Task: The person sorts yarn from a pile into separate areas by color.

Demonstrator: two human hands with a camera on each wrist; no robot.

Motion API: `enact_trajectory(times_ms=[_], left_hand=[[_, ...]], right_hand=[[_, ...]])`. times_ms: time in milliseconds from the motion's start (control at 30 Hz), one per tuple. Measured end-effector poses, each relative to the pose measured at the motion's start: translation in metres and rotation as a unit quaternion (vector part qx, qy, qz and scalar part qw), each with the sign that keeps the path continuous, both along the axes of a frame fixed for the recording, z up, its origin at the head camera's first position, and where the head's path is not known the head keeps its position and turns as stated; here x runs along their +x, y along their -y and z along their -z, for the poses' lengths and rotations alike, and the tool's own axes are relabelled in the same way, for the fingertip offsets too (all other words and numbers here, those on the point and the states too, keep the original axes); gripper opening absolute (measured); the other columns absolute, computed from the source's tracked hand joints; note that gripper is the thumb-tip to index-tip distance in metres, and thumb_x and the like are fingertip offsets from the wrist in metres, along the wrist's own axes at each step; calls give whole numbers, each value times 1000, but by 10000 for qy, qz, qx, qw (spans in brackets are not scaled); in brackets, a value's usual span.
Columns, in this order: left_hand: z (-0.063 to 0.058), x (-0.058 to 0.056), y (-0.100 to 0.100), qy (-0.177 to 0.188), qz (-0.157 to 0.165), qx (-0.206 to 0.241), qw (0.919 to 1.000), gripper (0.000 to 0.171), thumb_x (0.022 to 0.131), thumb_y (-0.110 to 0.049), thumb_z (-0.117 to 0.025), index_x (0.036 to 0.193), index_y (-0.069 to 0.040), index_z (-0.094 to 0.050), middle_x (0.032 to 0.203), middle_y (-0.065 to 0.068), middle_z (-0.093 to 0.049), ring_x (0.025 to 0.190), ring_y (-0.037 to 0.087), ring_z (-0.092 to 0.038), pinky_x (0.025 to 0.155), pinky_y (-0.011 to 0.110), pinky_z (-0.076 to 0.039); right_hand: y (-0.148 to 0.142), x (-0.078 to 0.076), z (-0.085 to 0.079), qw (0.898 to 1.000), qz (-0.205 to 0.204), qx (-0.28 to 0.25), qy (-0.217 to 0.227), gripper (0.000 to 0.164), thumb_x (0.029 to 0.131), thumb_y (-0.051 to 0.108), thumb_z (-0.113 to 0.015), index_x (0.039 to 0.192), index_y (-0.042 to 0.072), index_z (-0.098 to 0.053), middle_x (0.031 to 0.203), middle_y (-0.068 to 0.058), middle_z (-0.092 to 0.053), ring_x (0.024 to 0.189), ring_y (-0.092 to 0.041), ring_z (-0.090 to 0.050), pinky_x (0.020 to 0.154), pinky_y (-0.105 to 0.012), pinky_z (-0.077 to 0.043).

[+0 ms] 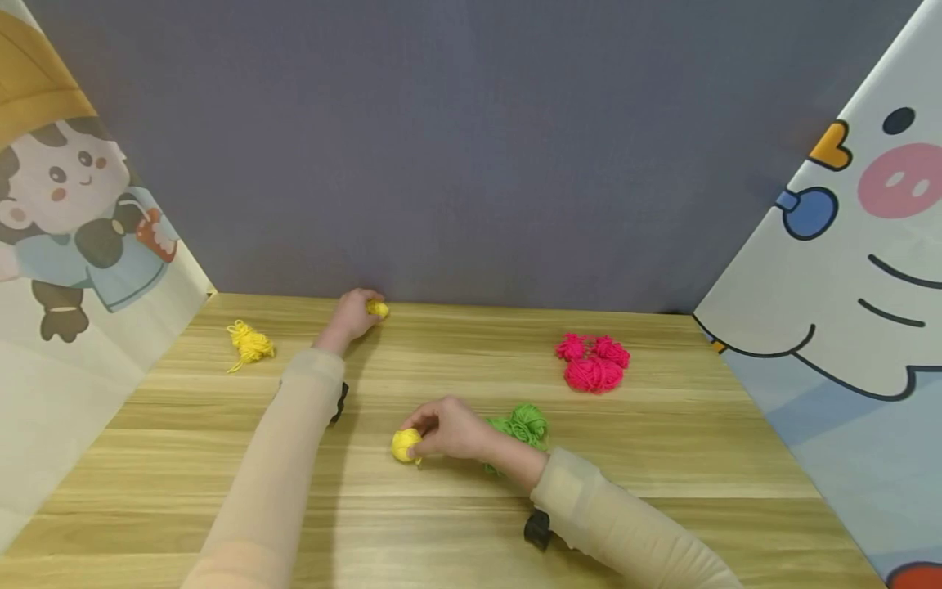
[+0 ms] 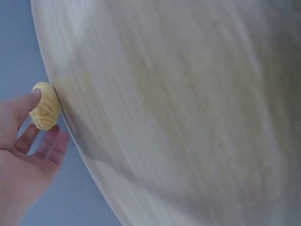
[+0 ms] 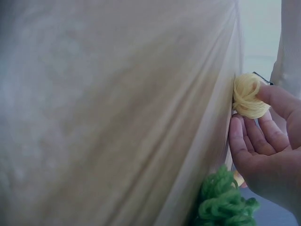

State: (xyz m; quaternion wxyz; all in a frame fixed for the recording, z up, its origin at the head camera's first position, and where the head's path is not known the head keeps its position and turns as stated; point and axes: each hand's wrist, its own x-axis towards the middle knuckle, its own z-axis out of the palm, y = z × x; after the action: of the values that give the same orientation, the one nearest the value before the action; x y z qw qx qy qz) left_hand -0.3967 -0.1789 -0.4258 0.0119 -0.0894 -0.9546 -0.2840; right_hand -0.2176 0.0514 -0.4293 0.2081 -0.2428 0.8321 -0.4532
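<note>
At the table's far edge, my left hand (image 1: 355,315) pinches a small yellow yarn ball (image 1: 379,308). The left wrist view shows this yarn ball (image 2: 45,106) between the thumb and fingers, close against the wooden surface. Nearer the front, my right hand (image 1: 452,429) holds another yellow yarn ball (image 1: 405,445) by its right side. In the right wrist view the thumb lies over that yarn ball (image 3: 251,95), with the fingers curled under it. Green yarn (image 1: 527,424) lies just behind the right wrist, partly covered by the forearm.
A loose yellow yarn bundle (image 1: 250,343) lies at the far left with strands sticking out. Pink yarn balls (image 1: 594,375) sit grouped at the right. A grey panel (image 1: 471,147) closes the back of the wooden table (image 1: 662,442), and printed cartoon panels flank both sides.
</note>
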Motion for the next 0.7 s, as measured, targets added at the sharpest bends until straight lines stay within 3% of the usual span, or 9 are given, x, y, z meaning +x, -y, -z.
enact_trajectory(times_ms=[300, 700], left_hand=[[-2, 3, 5, -47, -38, 151, 9999, 34, 83, -3, -68, 117, 3, -62, 123, 25, -58, 119, 40, -48, 104, 48, -37], [-7, 10, 9, 165, -28, 328, 9993, 35, 84, -4, -67, 117, 3, -61, 124, 25, -56, 122, 41, -44, 107, 50, -33]], right_hand=[[0, 0, 0, 10000, -12, 8, 32, 28, 72, 7, -81, 98, 12, -72, 87, 6, -69, 79, -5, -62, 71, -18, -53], [1, 1, 0, 10000, -14, 20, -35, 27, 73, 9, -81, 98, 12, -72, 87, 7, -69, 80, -4, -62, 70, -17, -53]])
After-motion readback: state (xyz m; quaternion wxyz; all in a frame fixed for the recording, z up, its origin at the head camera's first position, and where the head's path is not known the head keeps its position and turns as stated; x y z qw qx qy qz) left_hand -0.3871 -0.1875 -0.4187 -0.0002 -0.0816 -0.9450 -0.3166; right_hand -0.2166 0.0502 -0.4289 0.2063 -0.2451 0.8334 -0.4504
